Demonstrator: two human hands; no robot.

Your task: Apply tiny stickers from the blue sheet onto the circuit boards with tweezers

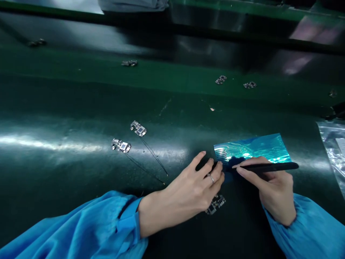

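Dark green worktop (183, 118) spreads out in front of the person, glossy enough that a pale streak of light runs across it, with a brighter green band (172, 81) along the far side. Taking the left hand (185, 190) as the middle of the dial and twelve as straight away from the person, the shiny blue sheet (258, 145) lies at two o'clock, flat and slightly askew. That hand is palm down, fingers spread, a ring (211, 178) on one of them, with its fingertips at the sheet's near-left corner; its thumb is hidden, so I cannot tell whether it pinches anything.

At three o'clock the right hand (277, 190) grasps a slim black tool (275, 167) between thumb and fingers, its tip pointing to nine, close to the left fingertips. Just at four o'clock a circuit board (217, 205) peeks out, partly covered by the left hand. Two wired boards (138, 128) sit at ten and eleven, their thin dark leads trailing back toward the left wrist. Farther off, two small boards (221, 80) rest around one o'clock, and a clear plastic bag (330, 147) lies between two and three.
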